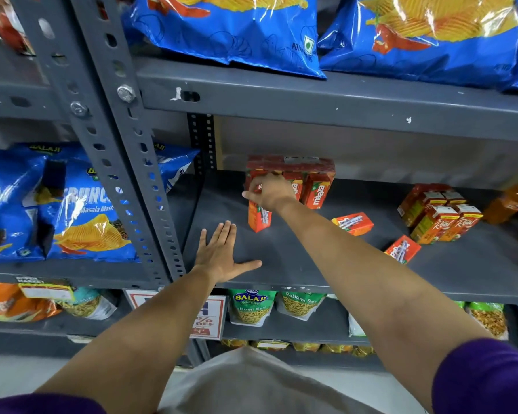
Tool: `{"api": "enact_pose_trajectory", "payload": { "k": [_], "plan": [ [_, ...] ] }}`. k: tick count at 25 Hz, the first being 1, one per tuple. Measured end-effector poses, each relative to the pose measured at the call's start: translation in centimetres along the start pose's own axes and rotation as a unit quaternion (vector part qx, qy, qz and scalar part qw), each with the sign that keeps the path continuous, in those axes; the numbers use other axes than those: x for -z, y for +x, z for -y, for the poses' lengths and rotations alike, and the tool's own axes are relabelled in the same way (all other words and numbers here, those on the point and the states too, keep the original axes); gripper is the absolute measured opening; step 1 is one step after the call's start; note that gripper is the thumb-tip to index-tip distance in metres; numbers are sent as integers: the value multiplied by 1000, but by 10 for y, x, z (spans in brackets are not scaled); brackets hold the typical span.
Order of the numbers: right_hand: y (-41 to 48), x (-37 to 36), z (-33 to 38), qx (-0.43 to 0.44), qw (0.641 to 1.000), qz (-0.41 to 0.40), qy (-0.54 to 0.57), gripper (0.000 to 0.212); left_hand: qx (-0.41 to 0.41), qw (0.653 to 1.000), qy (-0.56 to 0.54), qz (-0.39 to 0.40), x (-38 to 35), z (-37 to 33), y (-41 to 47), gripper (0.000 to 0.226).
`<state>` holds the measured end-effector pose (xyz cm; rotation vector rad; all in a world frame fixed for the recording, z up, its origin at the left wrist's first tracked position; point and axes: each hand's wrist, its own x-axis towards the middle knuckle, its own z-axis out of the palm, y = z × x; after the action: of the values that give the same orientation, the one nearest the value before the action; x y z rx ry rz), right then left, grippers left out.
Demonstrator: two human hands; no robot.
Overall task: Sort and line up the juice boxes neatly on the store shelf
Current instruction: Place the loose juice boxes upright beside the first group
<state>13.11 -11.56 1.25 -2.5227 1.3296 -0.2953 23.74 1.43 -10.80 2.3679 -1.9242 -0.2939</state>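
My right hand (269, 192) reaches deep onto the grey shelf (311, 258) and grips the top of an upright orange Maaza juice box (259, 218). Right behind it stands a wrapped pack of Maaza boxes (314, 182). My left hand (222, 253) lies flat and open on the shelf near its front left edge, holding nothing. Two loose juice boxes lie on their sides to the right, one at mid shelf (353, 224) and one nearer the front (402, 249). A cluster of Real juice boxes (440, 215) stands farther right.
Orange drink bottles (509, 203) stand at the far right of the shelf. A grey slotted upright post (126, 162) bounds the shelf on the left, with blue chip bags (81, 210) beyond it. More chip bags (237, 28) fill the shelf above; snack packets (250, 307) sit below.
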Motion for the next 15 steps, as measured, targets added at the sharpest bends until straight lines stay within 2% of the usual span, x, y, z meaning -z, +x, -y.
{"api": "enact_pose_trajectory", "payload": {
  "k": [3, 5, 8, 11, 15],
  "plan": [
    [1, -1, 1, 8, 1000, 16, -16, 14, 0, 1000, 1, -1, 0, 0, 0, 131],
    [0, 0, -1, 22, 999, 27, -21, 13, 1, 1000, 1, -1, -1, 0, 1, 131],
    [-3, 0, -9, 82, 995, 35, -50, 29, 2, 1000, 3, -1, -2, 0, 1, 132],
    [-4, 1, -18, 86, 996, 27, -25, 54, 0, 1000, 9, -1, -2, 1, 1, 132],
    [-3, 4, -33, 87, 992, 65, 63, 46, 1, 1000, 11, 1, -1, 0, 1, 132]
  ]
}}
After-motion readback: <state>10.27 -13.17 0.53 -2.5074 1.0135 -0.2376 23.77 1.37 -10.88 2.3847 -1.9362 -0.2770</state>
